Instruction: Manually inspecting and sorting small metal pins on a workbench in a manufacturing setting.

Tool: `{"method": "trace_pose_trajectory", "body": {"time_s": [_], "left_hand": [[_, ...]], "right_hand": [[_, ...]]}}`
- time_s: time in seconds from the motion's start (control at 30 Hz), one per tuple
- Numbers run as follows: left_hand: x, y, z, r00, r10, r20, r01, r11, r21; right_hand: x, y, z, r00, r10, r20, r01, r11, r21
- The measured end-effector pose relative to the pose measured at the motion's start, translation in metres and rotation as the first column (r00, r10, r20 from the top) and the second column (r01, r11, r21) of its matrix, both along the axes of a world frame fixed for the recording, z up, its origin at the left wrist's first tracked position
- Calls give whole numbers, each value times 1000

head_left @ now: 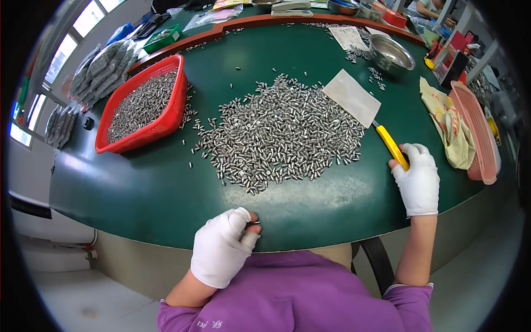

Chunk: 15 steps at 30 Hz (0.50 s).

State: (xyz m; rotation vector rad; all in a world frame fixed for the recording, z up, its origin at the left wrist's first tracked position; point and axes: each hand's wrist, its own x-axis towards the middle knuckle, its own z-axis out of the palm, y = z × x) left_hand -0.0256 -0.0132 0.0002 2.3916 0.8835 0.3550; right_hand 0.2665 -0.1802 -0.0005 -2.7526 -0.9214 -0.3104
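A broad pile of small shiny metal pins point(287, 133) covers the middle of the green table. My right hand point(418, 180), in a white glove with bare fingertips, is closed round the yellow handle of a scraper point(352, 98). Its wide flat blade rests against the pile's right edge. Close to the table's front edge, my left hand point(225, 243), gloved the same way, is curled with thumb and fingers together. A small metal pin point(256, 222) shows at its fingertips; whatever lies deeper in the palm is hidden.
A red plastic basket point(180, 94) full of similar pins stands left of the pile. Bagged parts point(105, 69) lie beyond it. At the back right is a metal bowl point(391, 54) near scattered pins. A pink basket point(475, 133) and yellowish cloth point(449, 124) border the right side.
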Motion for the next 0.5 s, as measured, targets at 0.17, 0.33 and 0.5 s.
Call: {"method": "trace_pose_trajectory", "body": {"time_s": [0.17, 0.33, 0.5], "left_hand": [[0, 1, 1, 1000, -31, 6, 31, 999, 11], [-1, 2, 1, 999, -34, 8, 33, 999, 18], [-2, 2, 1, 1000, -20, 3, 20, 998, -55]], "right_hand": [[-16, -22, -6, 998, -67, -21, 70, 966, 249], [-102, -41, 1, 543, 480, -689, -43, 835, 548], [-137, -25, -7, 451, 658, -604, -517, 744, 424]]}}
